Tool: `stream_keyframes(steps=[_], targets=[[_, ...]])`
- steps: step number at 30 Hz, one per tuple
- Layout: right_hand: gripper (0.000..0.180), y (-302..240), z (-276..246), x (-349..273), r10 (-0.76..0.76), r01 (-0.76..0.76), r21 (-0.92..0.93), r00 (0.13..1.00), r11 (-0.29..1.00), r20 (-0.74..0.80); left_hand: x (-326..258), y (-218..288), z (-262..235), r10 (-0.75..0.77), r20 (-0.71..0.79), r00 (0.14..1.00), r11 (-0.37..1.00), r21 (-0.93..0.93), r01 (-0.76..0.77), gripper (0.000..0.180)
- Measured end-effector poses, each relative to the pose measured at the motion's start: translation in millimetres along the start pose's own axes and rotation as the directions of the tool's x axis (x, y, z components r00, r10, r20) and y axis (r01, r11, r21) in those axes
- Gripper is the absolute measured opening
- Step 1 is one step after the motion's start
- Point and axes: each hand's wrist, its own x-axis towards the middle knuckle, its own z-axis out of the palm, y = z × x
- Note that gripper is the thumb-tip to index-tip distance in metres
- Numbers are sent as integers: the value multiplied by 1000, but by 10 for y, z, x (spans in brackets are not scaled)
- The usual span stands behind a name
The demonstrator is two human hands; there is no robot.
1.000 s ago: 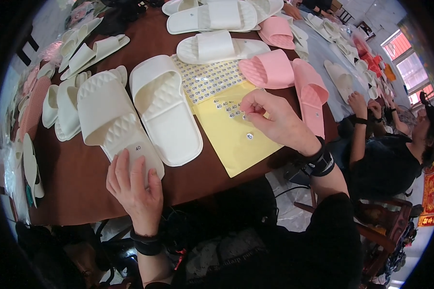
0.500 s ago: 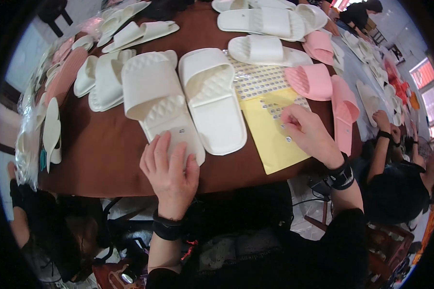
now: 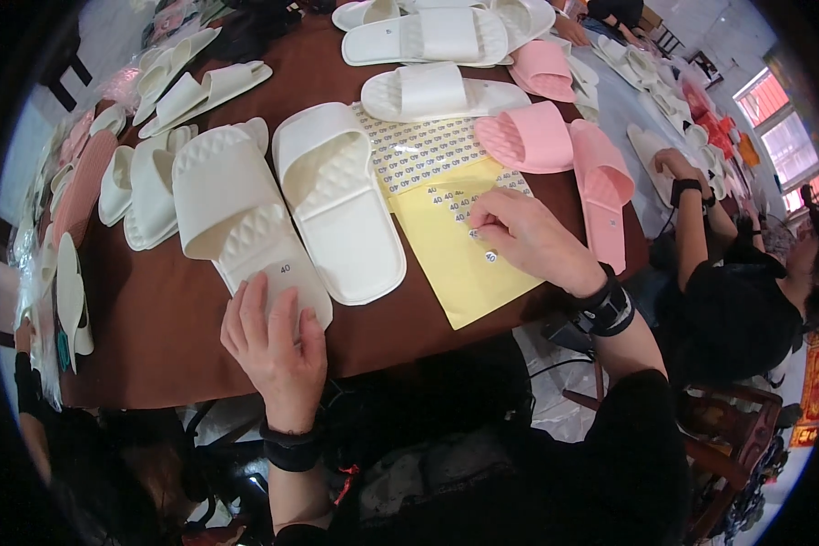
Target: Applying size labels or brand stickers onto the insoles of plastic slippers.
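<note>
Slippers (image 3: 337, 205), sticker sheet (image 3: 464, 250) on brown table (image 3: 173, 337)

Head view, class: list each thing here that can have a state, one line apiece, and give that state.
Left hand: flat, palm down, pressing the heel of the left cream slipper.
Left cream slipper: sole down, small round sticker on its heel.
Right cream slipper: sole down, untouched, no sticker visible.
Right hand: fingers pinched on the sticker sheet.
Yellow sticker sheet: flat, lower part stripped bare.
Pink slippers: lying untouched.

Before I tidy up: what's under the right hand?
The right hand rests on a yellow sticker sheet, small round stickers visible beside its fingertips. Whatever lies beneath the palm is covered.
</note>
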Motion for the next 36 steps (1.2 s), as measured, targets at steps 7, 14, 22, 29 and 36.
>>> stream_keyframes(steps=[7,14,22,29,36], targets=[[11,-116,-39,-65,103,-96,129,994,987,-48,-11,11,-5,1,11,1000,1000,13,-2,31],[17,-10,33,-77,-84,83,-15,992,996,-89,3,30,-27,-18,34,999,1000,-6,18,27],[18,-66,-20,-132,106,-85,215,991,973,-86,0,16,-7,-10,30,1000,1000,-6,10,28],[20,-188,-145,-312,146,-148,110,989,983,22,-8,6,-17,-1,28,1000,1000,7,1,29],[20,-142,36,-337,8,-7,12,997,1000,-75,3,16,26,6,27,1000,1000,1,-6,28]])
